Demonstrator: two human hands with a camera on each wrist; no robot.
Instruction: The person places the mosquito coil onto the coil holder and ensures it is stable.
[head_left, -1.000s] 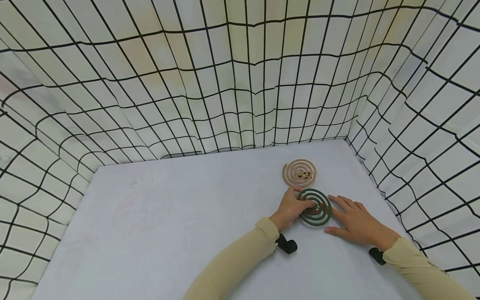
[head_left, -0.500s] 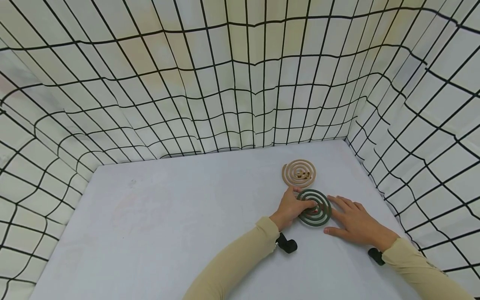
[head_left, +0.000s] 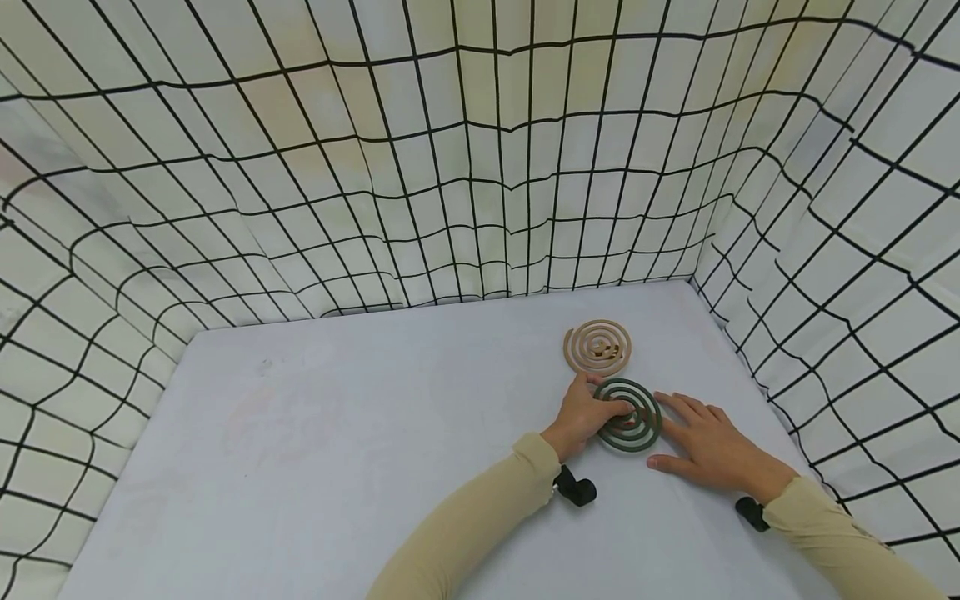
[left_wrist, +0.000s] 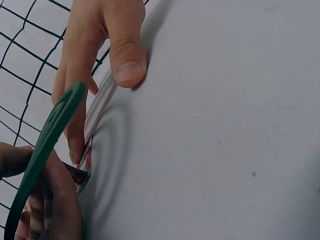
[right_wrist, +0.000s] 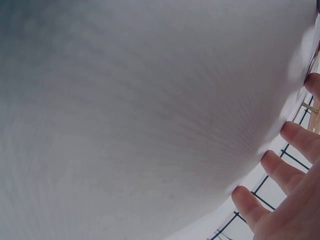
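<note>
A green mosquito coil (head_left: pixel 628 447) is pinched by its rings in my left hand (head_left: pixel 581 421), thumb on top and fingers beneath. In the left wrist view the coil (left_wrist: pixel 45 142) stands tilted above the white surface, its shadow cast beside it. A small red-and-dark flat piece (left_wrist: pixel 80 172) lies under it, at the right hand's index fingertip; red shows through the rings in the head view. My right hand (head_left: pixel 705 446) rests on the table just right of the coil, fingers spread and fairly straight, fingertips on the cloth in the right wrist view.
A tan mosquito coil (head_left: pixel 573 362) lies flat behind the green one, with a small gold-coloured piece (head_left: pixel 606 351) at its centre. Black netting (head_left: pixel 510 129) over pale walls bounds the back and sides of the white table (head_left: pixel 337 433). Dark wrist mounts (head_left: pixel 576 487) hang below both sleeves.
</note>
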